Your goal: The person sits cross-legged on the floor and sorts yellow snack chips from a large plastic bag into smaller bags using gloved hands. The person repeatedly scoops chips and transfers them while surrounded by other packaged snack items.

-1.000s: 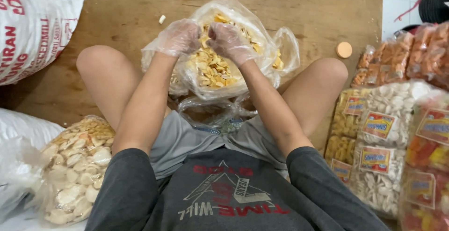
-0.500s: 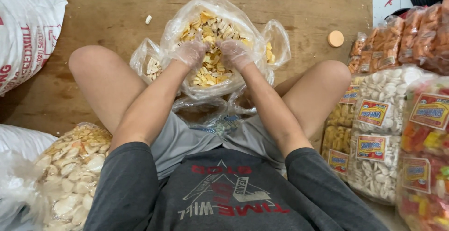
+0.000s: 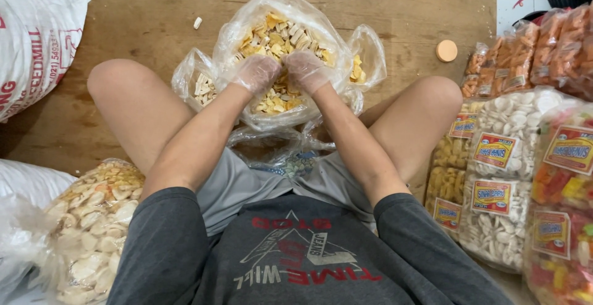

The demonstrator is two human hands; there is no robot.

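Hands, left hand [image 3: 258, 72] and right hand [image 3: 305, 70], curl closed, gripping crackers [image 3: 278, 36].

One head-worn view looks steeply down, close — over the person's lap and knees to the wooden floor [image 3: 401, 8] ahead.

Bare wooden board [image 3: 401, 8] lies open beyond the knees; snack packets [image 3: 513, 175] crowd the right, sacks [image 3: 37, 39] the left.
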